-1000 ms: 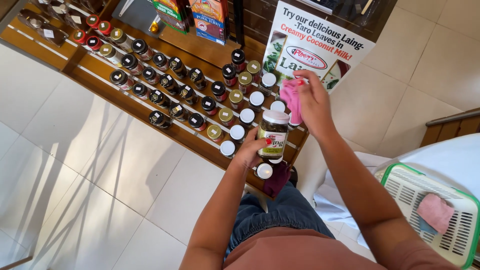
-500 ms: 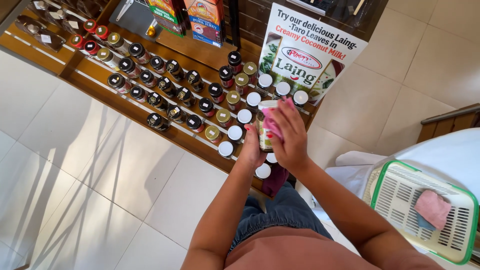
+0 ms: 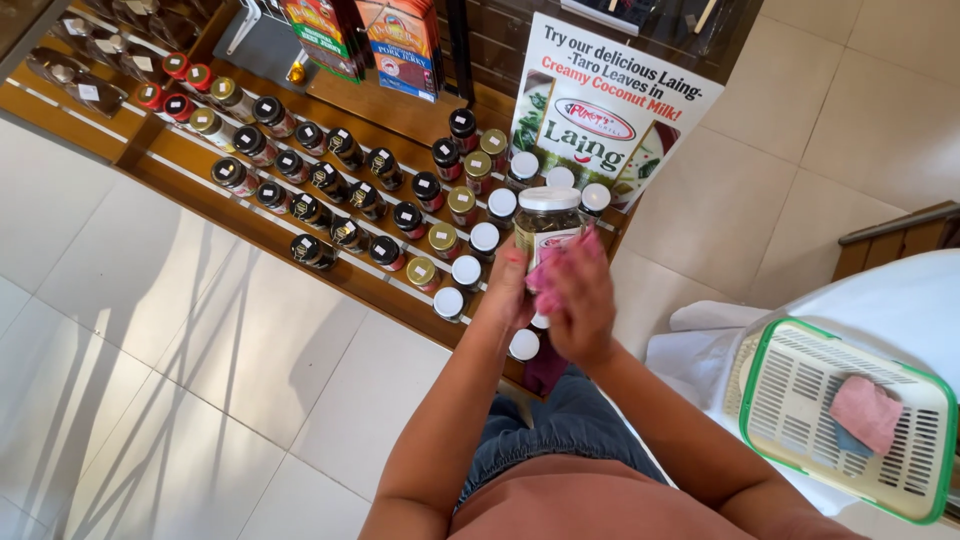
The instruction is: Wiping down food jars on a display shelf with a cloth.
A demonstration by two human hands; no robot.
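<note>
- At the bottom centre of the frame the person's two bare forearms rise from a rust-coloured shirt and blue jeans toward the middle of the picture.
- Lower right, a white plastic basket (image 3: 790, 395) with a green rim sits on a white cloth; a folded pink rag (image 3: 868, 410) lies inside it.
- The left hand (image 3: 508, 295) is wrapped around the lower side of a glass jar (image 3: 545, 225), holding it upright just above centre.
- The right hand (image 3: 582, 305) is clenched on a pink cloth (image 3: 552, 268) and presses it against the jar's front, just beside the left hand.
- The jar has a white lid and dark contents, and sits in front of the shelf's right end.
- Beyond the hands, a slanted wooden shelf (image 3: 300, 248) runs from the upper left to the centre, carrying rows of small jars with black, gold, red and white lids.
- Farthest, at top centre right, a printed poster (image 3: 640, 100) leans behind the shelf, with colourful packets (image 3: 405, 40) to its left.
</note>
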